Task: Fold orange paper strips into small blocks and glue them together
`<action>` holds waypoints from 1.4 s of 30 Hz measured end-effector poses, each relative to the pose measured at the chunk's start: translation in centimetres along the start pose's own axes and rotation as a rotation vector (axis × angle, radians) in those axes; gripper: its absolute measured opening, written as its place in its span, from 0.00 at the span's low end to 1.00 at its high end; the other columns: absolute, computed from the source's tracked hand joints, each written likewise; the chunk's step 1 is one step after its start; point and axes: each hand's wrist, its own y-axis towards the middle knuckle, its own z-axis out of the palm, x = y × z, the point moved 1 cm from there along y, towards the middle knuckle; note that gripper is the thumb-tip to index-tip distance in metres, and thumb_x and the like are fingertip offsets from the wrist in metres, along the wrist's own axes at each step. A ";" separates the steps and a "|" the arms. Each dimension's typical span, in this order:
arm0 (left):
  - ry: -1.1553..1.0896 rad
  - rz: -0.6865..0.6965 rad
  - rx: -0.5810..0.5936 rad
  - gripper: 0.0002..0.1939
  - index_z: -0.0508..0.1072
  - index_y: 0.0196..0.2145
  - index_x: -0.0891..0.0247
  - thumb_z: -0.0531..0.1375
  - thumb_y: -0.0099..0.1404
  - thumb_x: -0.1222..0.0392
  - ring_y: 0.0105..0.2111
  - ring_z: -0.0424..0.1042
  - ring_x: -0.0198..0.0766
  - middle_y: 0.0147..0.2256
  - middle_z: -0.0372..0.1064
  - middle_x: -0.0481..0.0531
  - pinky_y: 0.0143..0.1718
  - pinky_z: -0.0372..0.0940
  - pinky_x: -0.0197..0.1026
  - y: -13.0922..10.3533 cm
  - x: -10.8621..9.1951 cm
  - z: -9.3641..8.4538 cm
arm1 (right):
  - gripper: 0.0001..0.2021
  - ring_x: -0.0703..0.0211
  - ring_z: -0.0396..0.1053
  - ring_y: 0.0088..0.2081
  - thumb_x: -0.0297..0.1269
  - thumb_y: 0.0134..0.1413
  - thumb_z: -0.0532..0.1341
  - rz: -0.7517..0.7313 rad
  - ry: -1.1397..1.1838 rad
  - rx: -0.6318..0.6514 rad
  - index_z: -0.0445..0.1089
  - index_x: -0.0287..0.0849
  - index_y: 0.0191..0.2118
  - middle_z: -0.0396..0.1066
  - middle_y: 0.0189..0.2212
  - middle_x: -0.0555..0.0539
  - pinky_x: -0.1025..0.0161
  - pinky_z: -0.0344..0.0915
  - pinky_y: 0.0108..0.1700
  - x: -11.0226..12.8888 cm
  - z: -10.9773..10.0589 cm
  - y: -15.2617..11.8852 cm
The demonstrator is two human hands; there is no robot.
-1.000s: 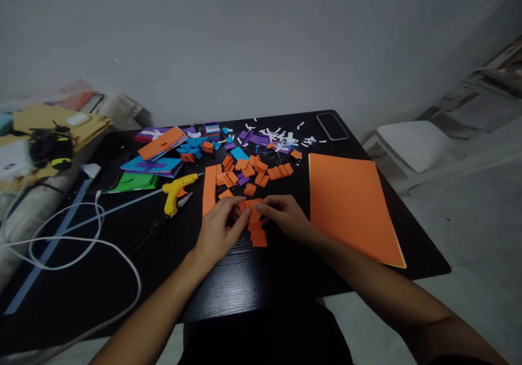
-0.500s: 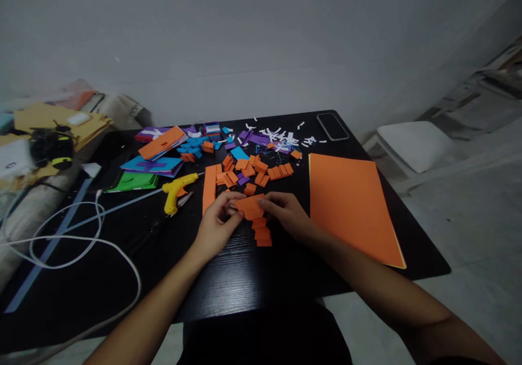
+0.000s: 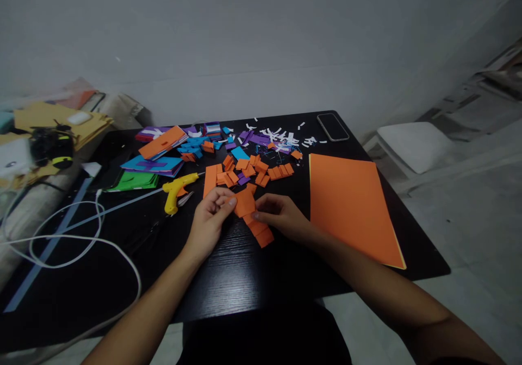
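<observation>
My left hand pinches the upper left part of a folded orange paper strip between thumb and fingers. The strip's creased lower end hangs down to the right above the black table. On the strip's right side, my right hand grips it with thumb and fingertips. Just beyond my hands lie several small folded orange pieces. Behind my left hand is a flat orange strip.
A yellow glue gun lies left of my hands, near a white cable. Large orange sheets lie to the right. Behind are paper scraps, a phone and stacked coloured papers.
The orange strip has turned, its lower end now slanting to the right. My left hand has shifted slightly left, and my right fingers have moved lower along the strip.
</observation>
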 end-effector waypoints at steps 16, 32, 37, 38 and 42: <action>0.029 0.071 -0.043 0.14 0.70 0.40 0.60 0.68 0.64 0.51 0.26 0.66 0.32 0.27 0.67 0.43 0.30 0.61 0.35 0.1 -0.2 0.1 | 0.13 0.59 0.74 0.36 0.41 0.46 0.74 0.005 -0.016 -0.003 0.77 0.42 0.36 0.77 0.32 0.51 0.60 0.70 0.45 0.0 -0.2 -0.1; 0.190 0.204 -0.061 0.20 0.66 0.42 0.59 0.72 0.59 0.58 0.31 0.75 0.33 0.34 0.75 0.47 0.36 0.70 0.37 -0.6 0.4 1.4 | 0.12 0.57 0.73 0.36 0.45 0.51 0.71 -0.078 -0.148 -0.077 0.76 0.42 0.35 0.77 0.34 0.49 0.60 0.68 0.43 -0.7 -0.2 0.1; 0.175 0.181 -0.030 0.17 0.70 0.42 0.61 0.71 0.60 0.58 0.33 0.75 0.34 0.35 0.75 0.49 0.37 0.71 0.38 -0.7 0.4 1.5 | 0.12 0.55 0.74 0.38 0.45 0.54 0.70 -0.113 -0.243 -0.077 0.78 0.41 0.38 0.79 0.36 0.47 0.59 0.69 0.42 -0.6 -0.1 -0.1; 0.173 0.175 -0.022 0.16 0.71 0.42 0.61 0.71 0.60 0.58 0.33 0.75 0.34 0.34 0.75 0.49 0.37 0.71 0.38 -0.7 0.4 1.5 | 0.11 0.54 0.74 0.38 0.44 0.54 0.69 -0.121 -0.268 -0.080 0.78 0.41 0.38 0.79 0.36 0.47 0.59 0.69 0.42 -0.6 0.0 -0.2; 0.192 0.163 0.012 0.16 0.73 0.41 0.62 0.72 0.59 0.55 0.33 0.76 0.36 0.33 0.75 0.49 0.38 0.73 0.40 -0.5 0.2 1.4 | 0.14 0.52 0.76 0.40 0.46 0.52 0.71 -0.101 -0.275 -0.060 0.78 0.42 0.40 0.80 0.37 0.47 0.59 0.70 0.43 -0.4 0.2 -0.3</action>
